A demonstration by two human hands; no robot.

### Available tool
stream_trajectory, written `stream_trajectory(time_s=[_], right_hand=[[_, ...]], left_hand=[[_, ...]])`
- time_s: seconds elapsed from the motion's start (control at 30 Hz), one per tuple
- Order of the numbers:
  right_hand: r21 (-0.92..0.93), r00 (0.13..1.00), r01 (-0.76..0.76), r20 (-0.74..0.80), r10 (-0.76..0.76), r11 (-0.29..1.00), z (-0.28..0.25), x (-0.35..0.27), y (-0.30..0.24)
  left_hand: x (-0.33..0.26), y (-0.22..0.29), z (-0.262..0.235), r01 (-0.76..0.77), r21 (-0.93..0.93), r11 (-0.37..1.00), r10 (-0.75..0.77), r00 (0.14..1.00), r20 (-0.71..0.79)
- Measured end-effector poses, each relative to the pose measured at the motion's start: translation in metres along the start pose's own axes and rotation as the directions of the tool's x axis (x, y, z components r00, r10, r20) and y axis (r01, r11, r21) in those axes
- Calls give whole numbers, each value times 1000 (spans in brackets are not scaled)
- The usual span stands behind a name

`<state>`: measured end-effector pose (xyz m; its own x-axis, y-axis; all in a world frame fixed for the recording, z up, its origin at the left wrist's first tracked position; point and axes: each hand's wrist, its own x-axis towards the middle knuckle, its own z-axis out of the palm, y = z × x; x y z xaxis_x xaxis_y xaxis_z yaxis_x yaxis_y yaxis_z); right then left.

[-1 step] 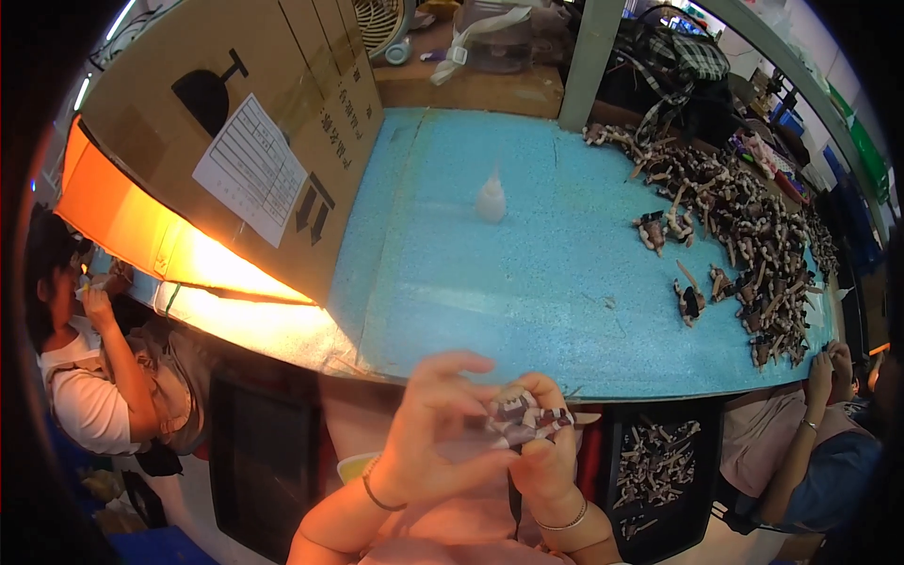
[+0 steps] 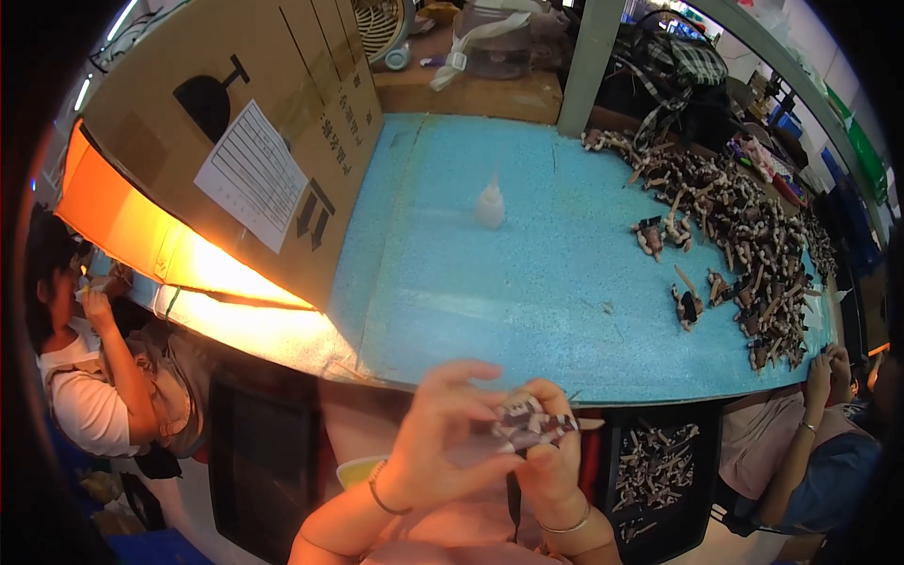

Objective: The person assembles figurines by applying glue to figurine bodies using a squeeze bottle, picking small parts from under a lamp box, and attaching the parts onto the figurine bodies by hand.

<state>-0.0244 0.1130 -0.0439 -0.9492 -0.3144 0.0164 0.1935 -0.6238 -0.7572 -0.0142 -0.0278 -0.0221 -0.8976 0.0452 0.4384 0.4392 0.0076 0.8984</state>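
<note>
A small painted figurine (image 2: 525,426), brown, cream and dark red with a thin pale piece sticking out to the right, is held up in front of me over the near table edge. My right hand (image 2: 554,471) is closed round its right side, thumb below and fingers above. My left hand (image 2: 435,441) curls in from the other side, its thumb and fingertips meeting the figurine's left end. Fingers cover part of the figurine, so its exact shape is hard to make out. Beyond my hands, a small white squeeze bottle (image 2: 490,205) with a narrow tip stands upright on the blue table (image 2: 452,282).
A heap of similar figurines (image 2: 753,235) covers the table's right side. More lie in a black tray (image 2: 711,471) below. A large cardboard box (image 2: 282,85) stands at left, brightly lit underneath. One person (image 2: 94,377) sits at left; another person's hands (image 2: 824,372) work at right.
My hands and the figurine sit slightly lower, and the figurine's thin pale piece shows more clearly beyond my right fingers. Both hands keep their hold.
</note>
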Motion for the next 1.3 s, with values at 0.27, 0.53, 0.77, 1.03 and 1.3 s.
stream_trajectory(time_s=[0.27, 0.53, 0.77, 1.03, 1.3], right_hand=[[-774, 884, -31, -317, -344, 633, -101, -77, -69], [-892, 854, -287, -72, -516, -350, -111, -63, -116], [-906, 839, -74, 169, -517, -417, -130, 61, -121], [-954, 815, 58, 215, -538, -293, -111, 64, -106], [-959, 883, 116, -20, -469, 260, -71, 75, -85]], left_hand=[[13, -35, -22, -11, 345, 939, 16, 1000, -12], [19, -45, -11, -3, 529, 848, 85, 988, -132], [8, -47, -22, -31, 534, 845, 112, 986, -120], [13, -45, -18, 20, 372, 928, 32, 991, -132], [10, -44, -21, 41, 311, 950, -1, 992, -126]])
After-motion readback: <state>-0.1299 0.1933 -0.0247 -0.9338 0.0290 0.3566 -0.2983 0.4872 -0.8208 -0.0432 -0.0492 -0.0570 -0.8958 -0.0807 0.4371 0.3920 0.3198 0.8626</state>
